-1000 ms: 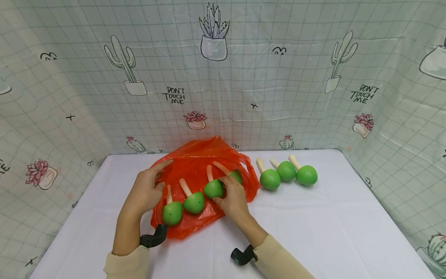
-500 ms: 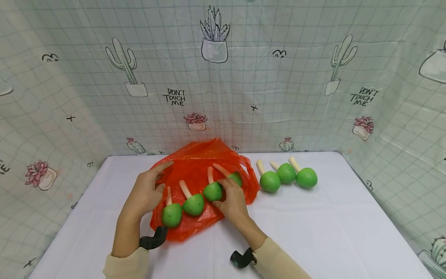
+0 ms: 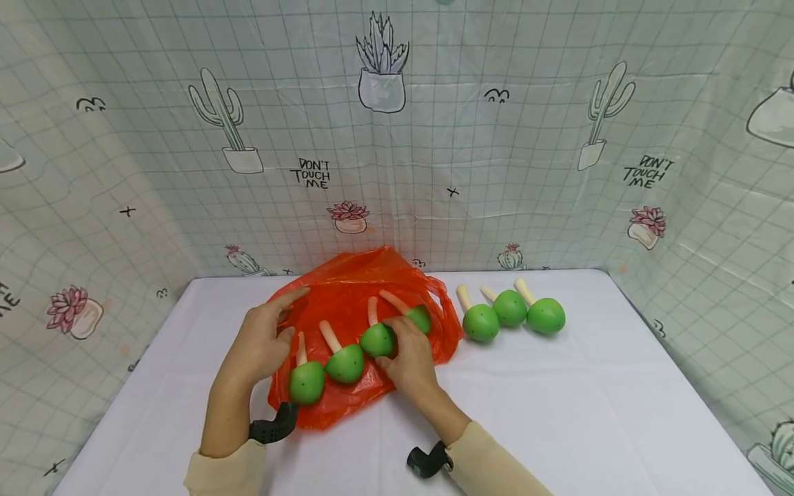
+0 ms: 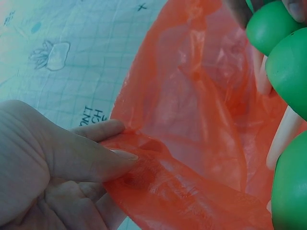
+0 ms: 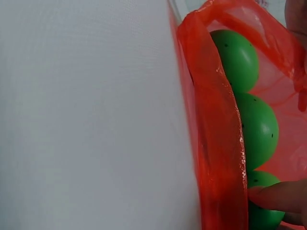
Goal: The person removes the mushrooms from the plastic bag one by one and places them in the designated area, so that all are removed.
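My left hand (image 3: 257,344) pinches the left edge of a red plastic bag (image 4: 192,191) between thumb and fingers, plain in the left wrist view. Inside the bag's mouth lie several green mushroom-shaped toys, each a dotted dome on a pale stem; the leftmost toy (image 3: 307,383) and another toy (image 3: 344,364) sit left of my right hand (image 3: 409,355). Thumb and fingers of that hand hold a third green toy (image 3: 376,339) from its right side. Behind its knuckles another green toy (image 3: 419,318) is partly hidden. A finger (image 5: 283,196) crosses a green head in the right wrist view.
To the right of the bag, three more green toys (image 3: 510,308) lie in a row on the white table (image 3: 558,413), stems pointing back. A printed cloth (image 3: 397,151) forms the back and side walls. Black wrist cameras (image 3: 424,460) stick out from both wrists.
My right hand has shifted slightly left, and the green toy in its fingers has moved left with it. My left hand stays at the bag's edge.
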